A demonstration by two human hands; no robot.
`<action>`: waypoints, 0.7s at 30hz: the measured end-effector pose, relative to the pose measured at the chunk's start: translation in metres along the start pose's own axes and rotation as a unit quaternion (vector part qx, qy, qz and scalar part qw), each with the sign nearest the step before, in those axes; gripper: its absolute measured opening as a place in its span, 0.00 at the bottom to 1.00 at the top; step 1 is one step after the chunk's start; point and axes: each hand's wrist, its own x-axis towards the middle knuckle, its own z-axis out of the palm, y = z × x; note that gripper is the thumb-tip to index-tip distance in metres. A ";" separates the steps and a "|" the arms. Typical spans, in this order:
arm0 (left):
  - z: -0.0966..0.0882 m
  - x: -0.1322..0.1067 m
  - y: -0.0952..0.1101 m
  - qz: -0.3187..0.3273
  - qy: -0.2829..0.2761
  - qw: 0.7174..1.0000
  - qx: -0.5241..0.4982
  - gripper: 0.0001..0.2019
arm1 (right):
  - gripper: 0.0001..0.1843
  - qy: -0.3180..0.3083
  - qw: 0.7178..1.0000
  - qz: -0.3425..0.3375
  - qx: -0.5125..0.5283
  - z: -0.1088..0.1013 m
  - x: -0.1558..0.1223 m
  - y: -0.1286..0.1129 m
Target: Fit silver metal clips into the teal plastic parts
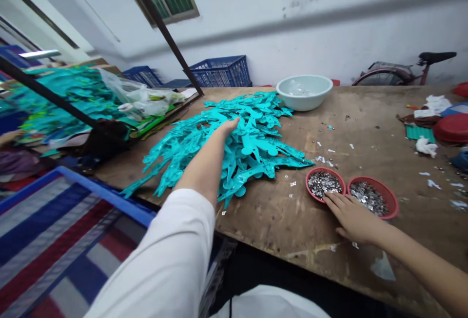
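A big heap of flat turquoise plastic pieces [256, 142] lies on the wooden table [365, 132]. My left hand [227, 127] reaches far out over the heap and rests on its top, fingers stretched forward; whether it grips a piece is hidden. My right hand [351, 215] lies flat on the table, fingers spread, touching the near rims of two small red bowls. The left red bowl [324, 183] and the right red bowl [373, 197] both hold several small shiny metal parts.
A pale basin [304, 91] stands behind the heap. Blue crates [219, 71] stand along the wall, a bicycle [402, 72] at the back right. Red lids and rags [438, 123] lie at the right edge. A striped blue-framed surface [54, 240] and more turquoise pieces [66, 98] are on the left.
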 end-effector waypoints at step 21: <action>0.015 -0.126 -0.021 0.214 0.013 0.936 0.280 0.37 | 0.43 0.017 1.000 -0.005 -0.014 -0.016 -0.012 0.000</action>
